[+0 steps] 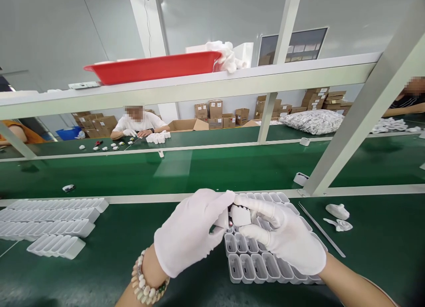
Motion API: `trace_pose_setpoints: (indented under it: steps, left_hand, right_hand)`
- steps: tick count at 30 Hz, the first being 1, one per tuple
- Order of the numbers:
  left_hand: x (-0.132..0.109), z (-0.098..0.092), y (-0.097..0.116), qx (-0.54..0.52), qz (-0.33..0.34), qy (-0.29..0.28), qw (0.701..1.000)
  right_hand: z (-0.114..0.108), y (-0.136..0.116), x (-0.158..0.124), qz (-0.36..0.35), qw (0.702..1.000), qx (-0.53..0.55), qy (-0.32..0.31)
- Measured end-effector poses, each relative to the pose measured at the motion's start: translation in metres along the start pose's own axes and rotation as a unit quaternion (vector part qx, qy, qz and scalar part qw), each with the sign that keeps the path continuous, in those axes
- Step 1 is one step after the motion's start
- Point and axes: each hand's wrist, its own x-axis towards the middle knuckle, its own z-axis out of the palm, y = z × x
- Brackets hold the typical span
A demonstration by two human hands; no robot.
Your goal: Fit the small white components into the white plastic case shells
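Both my hands wear white gloves and meet above rows of open white plastic cases (pixel 259 267). Between the fingertips of my right hand (pixel 285 236) is a small white rounded part (pixel 241 216). My left hand (pixel 192 232) pinches another white piece (pixel 223 218) right beside it, mostly covered by the fingers. A small dark and red detail shows in the narrow space between the two pieces. My right hand and forearm hide part of the case rows beneath.
More white cases (pixel 56 218) stand in rows at the left. Metal tweezers (pixel 322 229) and crumpled white items (pixel 338 211) lie at the right. A slanted post (pixel 352 117) and a shelf with a red tray (pixel 156 68) stand ahead. A person in white sits across the green belt (pixel 212 170).
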Motion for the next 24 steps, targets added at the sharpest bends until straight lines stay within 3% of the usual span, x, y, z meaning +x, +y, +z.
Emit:
trace_pose_setpoints:
  steps: [5, 11, 20, 24]
  left_hand:
    - [-0.001, 0.003, 0.0, 0.001, -0.008, -0.003, 1.0]
    - [-0.008, 0.009, -0.002, -0.036, -0.053, 0.011, 0.998]
    - [-0.009, 0.014, 0.001, -0.073, -0.089, 0.079, 0.99]
    - [-0.008, 0.014, 0.003, -0.071, -0.086, 0.115, 0.987]
  right_hand:
    - [0.002, 0.003, -0.001, 0.003, 0.999, -0.018, -0.029]
    - [0.013, 0.016, -0.008, 0.023, 0.992, 0.023, 0.119]
    - [0.015, 0.015, -0.008, -0.12, 0.986, -0.104, 0.043]
    - [0.02, 0.013, -0.009, -0.174, 0.966, -0.182, 0.051]
